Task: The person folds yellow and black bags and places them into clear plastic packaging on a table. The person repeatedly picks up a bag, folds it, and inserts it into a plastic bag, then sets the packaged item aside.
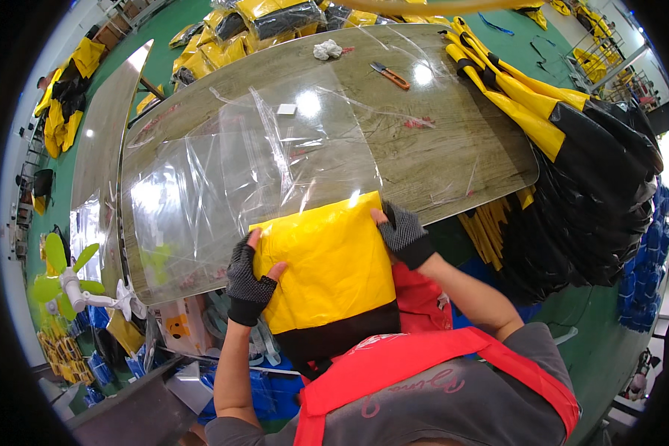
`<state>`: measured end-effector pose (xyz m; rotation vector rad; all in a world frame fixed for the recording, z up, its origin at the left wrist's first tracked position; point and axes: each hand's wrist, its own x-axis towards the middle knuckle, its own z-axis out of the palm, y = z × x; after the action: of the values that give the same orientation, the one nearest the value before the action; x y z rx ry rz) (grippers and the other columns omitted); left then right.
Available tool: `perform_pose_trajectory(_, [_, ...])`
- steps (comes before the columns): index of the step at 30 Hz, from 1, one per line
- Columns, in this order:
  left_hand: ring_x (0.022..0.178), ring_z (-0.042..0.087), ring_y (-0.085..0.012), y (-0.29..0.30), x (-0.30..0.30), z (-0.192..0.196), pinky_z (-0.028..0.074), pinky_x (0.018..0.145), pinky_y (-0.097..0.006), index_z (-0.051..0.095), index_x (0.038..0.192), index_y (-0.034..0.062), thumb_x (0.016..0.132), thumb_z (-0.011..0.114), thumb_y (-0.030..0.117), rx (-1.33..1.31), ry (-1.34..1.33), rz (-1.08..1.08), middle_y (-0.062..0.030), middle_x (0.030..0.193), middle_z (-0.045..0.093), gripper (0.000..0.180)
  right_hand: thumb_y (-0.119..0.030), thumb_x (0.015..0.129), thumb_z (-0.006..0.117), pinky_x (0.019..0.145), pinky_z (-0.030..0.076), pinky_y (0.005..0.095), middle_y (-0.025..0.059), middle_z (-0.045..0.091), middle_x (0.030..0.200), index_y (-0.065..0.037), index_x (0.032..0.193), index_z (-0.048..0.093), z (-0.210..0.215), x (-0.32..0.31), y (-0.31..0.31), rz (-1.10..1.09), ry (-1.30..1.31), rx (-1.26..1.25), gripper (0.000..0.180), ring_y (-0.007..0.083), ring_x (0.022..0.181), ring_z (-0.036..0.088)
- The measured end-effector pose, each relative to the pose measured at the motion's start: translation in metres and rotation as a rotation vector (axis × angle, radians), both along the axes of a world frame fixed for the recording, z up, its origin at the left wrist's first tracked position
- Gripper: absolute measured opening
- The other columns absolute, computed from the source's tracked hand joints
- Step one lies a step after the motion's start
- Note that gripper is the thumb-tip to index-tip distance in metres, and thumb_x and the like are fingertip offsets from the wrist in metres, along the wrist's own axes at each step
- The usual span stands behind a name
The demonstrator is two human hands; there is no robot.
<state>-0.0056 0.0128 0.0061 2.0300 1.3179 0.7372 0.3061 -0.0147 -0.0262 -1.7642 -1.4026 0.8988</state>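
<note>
Folded yellow garment (pixel 327 271) with a black lower band sits between your two hands at the near edge of the counter (pixel 453 160), just over your red apron (pixel 416 357). Your left hand (pixel 247 279), in a dark fingerless glove, clamps its left edge; your right hand (pixel 403 234), gloved the same, grips its far right corner. Clear plastic bags (pixel 238 175) lie spread on the counter just beyond it. Farther off rest a red-handled cutter (pixel 389 75) and a crumpled white cloth (pixel 327 50). Yellow-and-black garments (pixel 572 141) hang piled at the right.
</note>
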Motion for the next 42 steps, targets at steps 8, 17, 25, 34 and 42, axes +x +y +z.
perform_pose_trajectory(8, [0.127, 0.042, -0.0217, 0.007, -0.023, -0.015, 0.031, 0.107, -0.031, 0.023, 0.147, 0.0014, 0.084, 0.068, 0.017, -0.76, -0.653, 0.186, -0.0125, 0.142, 0.04, 0.079, -0.022, 0.093, 0.058, 0.088, 0.046, 0.0332, 0.0184, 0.063, 0.108, 0.005, 0.121, 0.051, -0.061, -0.016, -0.056, -0.129, 0.113, 0.017, 0.04, 0.0259, 0.101, 0.06])
perform_pose_trajectory(17, [0.101, 0.062, -0.0209, -0.022, 0.03, -0.031, 0.046, 0.092, -0.031, 0.06, 0.12, -0.0014, 0.088, 0.067, 0.024, -0.819, -0.325, 0.2, -0.0099, 0.112, 0.066, 0.042, -0.03, 0.092, 0.058, 0.085, 0.049, 0.036, 0.0201, 0.067, 0.102, 0.003, 0.111, 0.061, -0.013, 0.03, -0.075, -0.105, 0.192, -0.077, 0.037, 0.0319, 0.095, 0.064])
perform_pose_trajectory(25, [0.095, 0.063, -0.0185, -0.063, 0.038, -0.033, 0.048, 0.087, -0.031, 0.06, 0.12, 0.0011, 0.089, 0.065, 0.021, -0.958, -0.867, 0.228, -0.0073, 0.108, 0.067, 0.036, -0.025, 0.089, 0.065, 0.089, 0.046, 0.0293, 0.0096, 0.065, 0.111, 0.001, 0.121, 0.056, -0.01, 0.034, -0.105, -0.056, 0.304, -0.171, 0.041, 0.0151, 0.101, 0.059])
perform_pose_trajectory(34, [0.106, 0.056, -0.0151, -0.074, 0.012, -0.092, 0.043, 0.093, -0.029, 0.05, 0.129, -0.0013, 0.093, 0.06, 0.033, -0.768, -0.715, 0.179, -0.0118, 0.117, 0.062, 0.051, -0.029, 0.094, 0.06, 0.081, 0.046, 0.0251, 0.004, 0.067, 0.095, 0.002, 0.108, 0.065, 0.001, 0.044, -0.083, -0.174, 0.593, -0.198, 0.034, 0.0092, 0.088, 0.057])
perform_pose_trajectory(42, [0.089, 0.062, -0.0183, -0.102, 0.048, -0.064, 0.046, 0.082, -0.031, 0.064, 0.111, -0.0026, 0.096, 0.053, 0.036, -0.56, -0.352, 0.314, -0.007, 0.102, 0.067, 0.042, -0.031, 0.089, 0.063, 0.088, 0.047, 0.0329, 0.0164, 0.067, 0.104, 0.002, 0.12, 0.056, -0.001, 0.021, -0.116, -0.171, -0.081, -0.077, 0.045, 0.0264, 0.096, 0.065])
